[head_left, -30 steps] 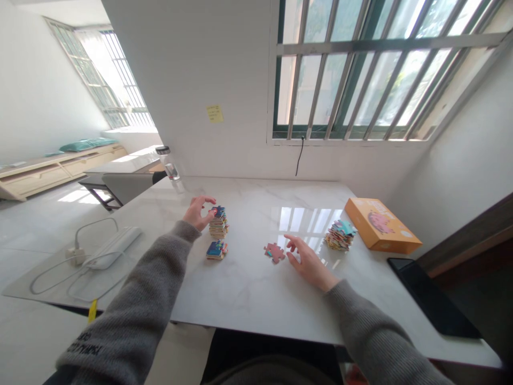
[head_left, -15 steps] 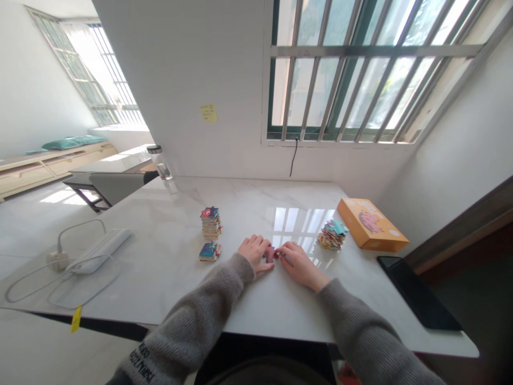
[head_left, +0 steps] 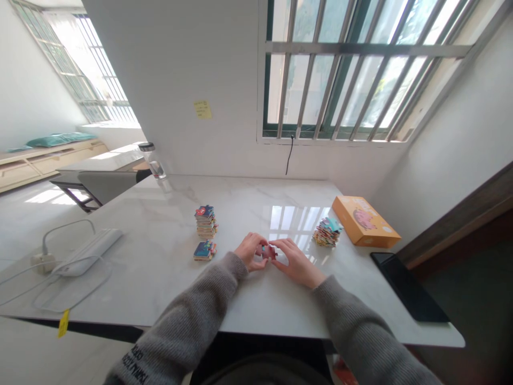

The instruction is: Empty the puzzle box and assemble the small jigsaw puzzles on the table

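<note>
Between my two hands are pinkish jigsaw puzzle pieces (head_left: 269, 252), low over the white table. My left hand (head_left: 251, 251) pinches them at their left side with thumb and fingers. From the right, my right hand (head_left: 295, 262) grips their other edge, its thumb and fingers curved round it. The fingers partly cover the pieces, so I cannot tell how they join. Left of my hands stand a tall stack of puzzle pieces (head_left: 206, 223) and a low stack (head_left: 204, 251). A looser pile of puzzle pieces (head_left: 327, 233) sits to the right.
An orange box (head_left: 365, 222) lies at the right, with a black tablet-like slab (head_left: 409, 289) in front of it. A white power strip (head_left: 92, 254) with cables occupies the table's left side. A clear bottle (head_left: 153, 161) stands at the back left corner.
The pieces show more plainly between my hands now, as my fingers have lifted and spread round them. The whole view has shifted slightly.
</note>
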The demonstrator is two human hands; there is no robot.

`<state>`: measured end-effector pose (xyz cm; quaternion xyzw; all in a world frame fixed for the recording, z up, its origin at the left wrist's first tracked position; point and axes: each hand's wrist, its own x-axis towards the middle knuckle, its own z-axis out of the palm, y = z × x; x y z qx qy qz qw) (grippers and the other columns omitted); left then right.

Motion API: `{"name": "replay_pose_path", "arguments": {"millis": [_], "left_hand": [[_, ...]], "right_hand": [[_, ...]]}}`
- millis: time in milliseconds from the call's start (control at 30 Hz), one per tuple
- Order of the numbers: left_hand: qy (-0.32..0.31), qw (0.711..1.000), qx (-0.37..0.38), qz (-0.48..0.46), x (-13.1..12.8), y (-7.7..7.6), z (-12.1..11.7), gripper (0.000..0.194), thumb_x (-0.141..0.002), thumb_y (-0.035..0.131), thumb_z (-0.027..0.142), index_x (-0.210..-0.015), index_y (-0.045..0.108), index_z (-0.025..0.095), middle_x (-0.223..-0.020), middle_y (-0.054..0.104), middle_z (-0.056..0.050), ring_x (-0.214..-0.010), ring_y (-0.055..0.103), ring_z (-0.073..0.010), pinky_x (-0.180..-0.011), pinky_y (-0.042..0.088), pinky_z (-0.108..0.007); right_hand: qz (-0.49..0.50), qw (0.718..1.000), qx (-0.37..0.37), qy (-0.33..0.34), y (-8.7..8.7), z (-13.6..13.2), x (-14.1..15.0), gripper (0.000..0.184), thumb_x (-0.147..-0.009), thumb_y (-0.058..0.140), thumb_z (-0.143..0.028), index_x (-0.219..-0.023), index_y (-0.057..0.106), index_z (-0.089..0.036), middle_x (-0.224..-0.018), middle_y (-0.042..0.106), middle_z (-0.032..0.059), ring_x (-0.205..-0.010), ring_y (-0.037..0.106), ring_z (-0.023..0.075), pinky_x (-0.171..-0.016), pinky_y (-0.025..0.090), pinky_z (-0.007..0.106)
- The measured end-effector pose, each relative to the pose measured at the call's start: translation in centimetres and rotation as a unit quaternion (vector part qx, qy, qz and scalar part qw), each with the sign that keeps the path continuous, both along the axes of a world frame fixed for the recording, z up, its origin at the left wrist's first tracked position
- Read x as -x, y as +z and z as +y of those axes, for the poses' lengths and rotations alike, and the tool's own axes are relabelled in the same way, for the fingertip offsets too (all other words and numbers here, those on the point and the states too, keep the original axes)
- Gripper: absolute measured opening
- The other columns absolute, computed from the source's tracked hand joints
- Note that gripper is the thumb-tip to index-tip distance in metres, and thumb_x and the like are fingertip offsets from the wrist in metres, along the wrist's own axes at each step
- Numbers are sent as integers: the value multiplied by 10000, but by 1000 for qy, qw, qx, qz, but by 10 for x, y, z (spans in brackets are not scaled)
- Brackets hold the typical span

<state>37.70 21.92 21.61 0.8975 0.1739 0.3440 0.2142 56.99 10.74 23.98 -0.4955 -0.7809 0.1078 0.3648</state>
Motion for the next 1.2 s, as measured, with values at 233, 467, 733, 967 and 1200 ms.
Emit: {"name": "replay_pose_path", "arguments": {"millis": [233,467,733,967,1200], "left_hand": [[-45,991,98,-79,2,10,-8,381,-673,678,140,-1019,529,193,-1010,599,-53,-914,589,-201,-858,518,-378],[-51,986,130,-95,1,9,-8,370,-676,695,148,-995,512,198,-1030,610,-60,-939,603,-209,-896,512,-395],[-16,996,68,-59,8,7,3,448,-726,634,189,-1160,523,188,-1096,591,-86,-1038,572,-248,-948,487,-423],[63,987,0,150,12,-6,14,355,-698,624,187,-1051,596,194,-1190,615,-98,-1102,518,-306,-986,418,-478],[46,984,-12,173,10,-4,15,188,-732,672,250,-909,615,219,-1018,658,-48,-983,544,-257,-896,421,-405]], "right_hand": [[97,995,37,-6,4,0,-2,319,-911,622,-218,-1220,556,-262,-1038,656,46,-922,619,193,-733,507,323],[98,994,40,3,11,-4,2,308,-906,648,-289,-1208,594,-260,-1115,629,76,-982,603,206,-682,491,303],[74,996,-28,-34,14,-4,-3,262,-923,616,-251,-1183,589,-260,-1077,640,64,-1002,597,214,-861,513,376],[-14,953,-196,-231,22,-7,-32,237,-926,598,-278,-1157,579,-233,-1185,635,86,-1108,556,254,-979,406,428],[-35,850,-203,-485,27,-17,-92,219,-910,562,-383,-1020,643,-211,-1052,657,91,-1014,522,283,-916,353,426]]}}
